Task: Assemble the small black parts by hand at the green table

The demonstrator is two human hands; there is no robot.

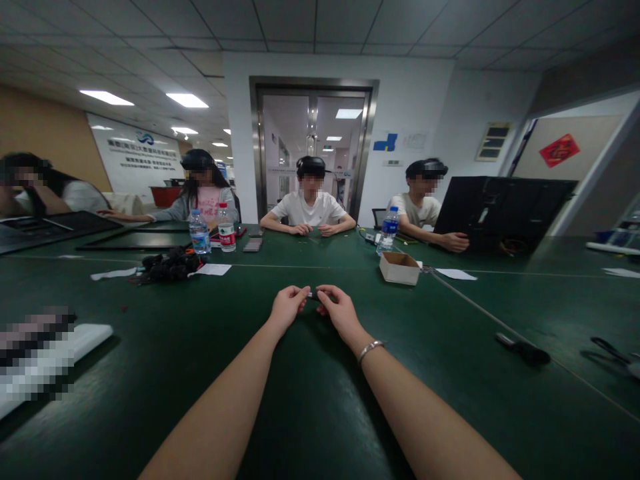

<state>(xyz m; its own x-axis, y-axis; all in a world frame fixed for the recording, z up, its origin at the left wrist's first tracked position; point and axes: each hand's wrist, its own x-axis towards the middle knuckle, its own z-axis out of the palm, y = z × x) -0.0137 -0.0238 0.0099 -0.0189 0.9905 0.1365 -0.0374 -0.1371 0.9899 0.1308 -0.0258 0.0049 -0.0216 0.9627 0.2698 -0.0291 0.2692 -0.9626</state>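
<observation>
My left hand [289, 309] and my right hand [342, 311] meet just above the green table [305, 413], near the middle of the view. Between their fingertips is a small dark piece with a silvery end [313, 296], too small to name for certain. Thumb and fingers of both hands are pinched on it, the left at its silvery end and the right at its dark end. A silvery bracelet [371, 351] circles my right wrist.
An open cardboard box [399, 269] stands ahead to the right, beside a water bottle [389, 231]. Left lie a bundle of black cables [173, 265] and two bottles [227, 230]. A black strap-like item [523, 349] rests right. Several people sit opposite; one touches a large black case [500, 215].
</observation>
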